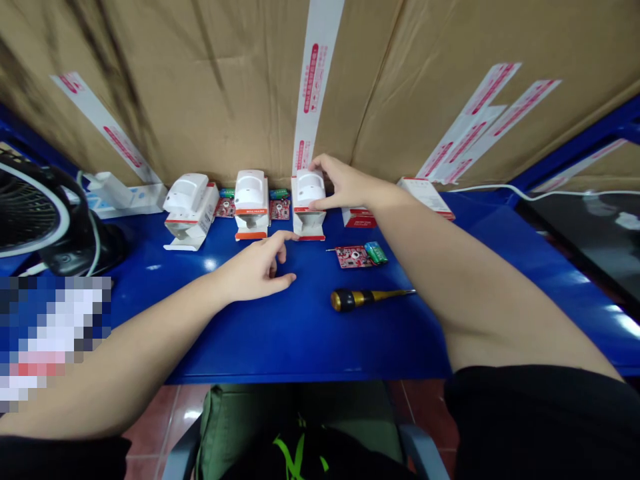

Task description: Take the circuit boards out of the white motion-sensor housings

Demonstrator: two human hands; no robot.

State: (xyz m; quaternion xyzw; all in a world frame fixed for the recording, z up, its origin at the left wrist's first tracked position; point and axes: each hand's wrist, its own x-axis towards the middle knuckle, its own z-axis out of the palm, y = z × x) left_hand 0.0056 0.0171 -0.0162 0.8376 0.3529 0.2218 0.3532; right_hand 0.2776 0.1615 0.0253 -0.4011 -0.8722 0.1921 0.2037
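A white motion detector point(309, 181) sits on top of an open white and red box point(309, 223). My right hand point(340, 181) has its thumb and fingers around the detector's right side and top. My left hand point(264, 267) is in front of the box, holding nothing. Its index finger stretches to the box's front flap, and the thumb is apart. Two more white detectors, a middle one point(250, 188) and a left one point(186, 192), rest on similar open boxes. Red circuit boards with green batteries lie between the boxes, and another circuit board point(354, 257) lies at right.
A screwdriver point(370, 297) lies on the blue table point(310, 340), partly behind my right forearm. Two more boxes, one lying flat point(427, 195), are at the back right. A black fan point(35, 207) and power strip point(130, 200) stand left. Cardboard point(240, 87) lines the back.
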